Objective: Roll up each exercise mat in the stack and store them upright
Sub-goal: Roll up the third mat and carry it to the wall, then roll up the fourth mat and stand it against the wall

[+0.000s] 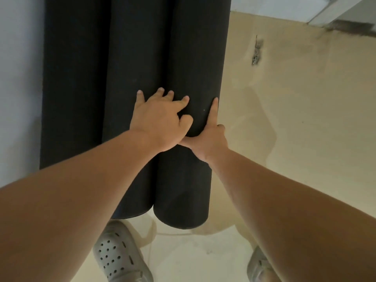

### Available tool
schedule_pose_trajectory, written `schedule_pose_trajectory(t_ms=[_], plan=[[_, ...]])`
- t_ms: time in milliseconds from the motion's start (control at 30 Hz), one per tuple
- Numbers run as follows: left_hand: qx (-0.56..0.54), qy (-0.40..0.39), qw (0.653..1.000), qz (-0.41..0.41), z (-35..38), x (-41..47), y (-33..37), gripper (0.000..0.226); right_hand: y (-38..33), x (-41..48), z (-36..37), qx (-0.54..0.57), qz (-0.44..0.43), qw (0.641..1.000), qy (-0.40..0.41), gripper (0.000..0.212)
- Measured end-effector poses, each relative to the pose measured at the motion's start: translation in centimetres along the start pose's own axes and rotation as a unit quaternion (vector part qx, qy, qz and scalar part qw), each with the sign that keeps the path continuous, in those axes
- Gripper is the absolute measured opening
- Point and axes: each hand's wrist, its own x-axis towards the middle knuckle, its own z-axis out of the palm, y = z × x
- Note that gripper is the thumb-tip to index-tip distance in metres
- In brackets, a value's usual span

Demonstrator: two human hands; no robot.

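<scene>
Storage position: three black rolled mats upright, side by side and touching. Left roll point(75, 88) next to the pale wall point(18, 78). Middle roll point(138, 58) between the other two. Right roll point(199, 58) outermost, in front of the tan wall point(305, 119). Lower ends of middle roll and right roll on the floor point(193, 257), just ahead of the left shoe point(120, 255) and right shoe point(258, 269), both grey. Lower end of left roll hidden behind the left forearm.

Left hand point(160, 121): palm toward the mats, reaching in from the lower left. Lies across the seam between middle roll and right roll. Fingers spread and nearly straight, tips pressing on both rolls. Thumb bent, tip against the front of right roll. Released; grasps nothing, presses only.

Right hand point(209, 143): reaching in from the lower right. Cups the outer side of right roll, well above its lower end. Index finger straight, pointing up along the roll's outer edge. Thumb stretched across the front of the roll, tip tucked under the heel of left hand. Remaining fingers hidden behind the roll. Grasps right roll between thumb and fingers.

Forearms: bare, extended forward, converging at the rolls. Hands touching each other.
</scene>
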Motion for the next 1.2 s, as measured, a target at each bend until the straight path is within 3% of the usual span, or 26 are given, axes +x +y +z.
schedule_pose_trajectory(t_ms=[100, 200, 300, 433, 633, 800, 933, 1200], plan=[[0.061, -0.054, 0.997, -0.011, -1.3, -0.6, 0.9, 0.062, 0.4, -0.6, -3.1, -0.045, -0.021, 0.997, -0.059, 0.139], [0.103, -0.11, 0.988, -0.033, -3.1, -2.8, 1.8, 0.064, -0.3, -2.9, -5.8, -0.096, -0.027, 0.994, -0.041, 0.123], [0.104, -0.122, 0.985, -0.057, -6.1, -7.0, 3.5, 0.064, -0.7, -7.9, -8.9, -0.097, -0.006, 0.995, -0.026, 0.115], [0.047, -0.149, 0.983, -0.099, -13.9, -15.3, 8.3, 0.063, -1.1, -19.1, -16.2, -0.11, -0.025, 0.992, -0.064, 0.105], [-0.117, -0.008, 0.983, -0.138, -30.4, -30.5, 19.3, 0.062, -4.4, -37.1, -31.8, -0.054, -0.108, 0.992, -0.039, 0.091], [-0.217, 0.007, 0.962, -0.166, -40.7, -39.8, 28.1, 0.067, -5.6, -50.7, -41.5, -0.012, -0.118, 0.993, 0.008, 0.093], [-0.314, 0.053, 0.94, -0.119, -46.1, -44.9, 33.0, 0.07, -4.5, -59.3, -45.5, 0.04, -0.129, 0.989, 0.062, 0.089], [-0.29, 0.058, 0.955, 0.034, -46.7, -51.5, 36.0, 0.066, 2.8, -72.6, -44.4, 0.229, -0.103, 0.948, 0.196, 0.086]])
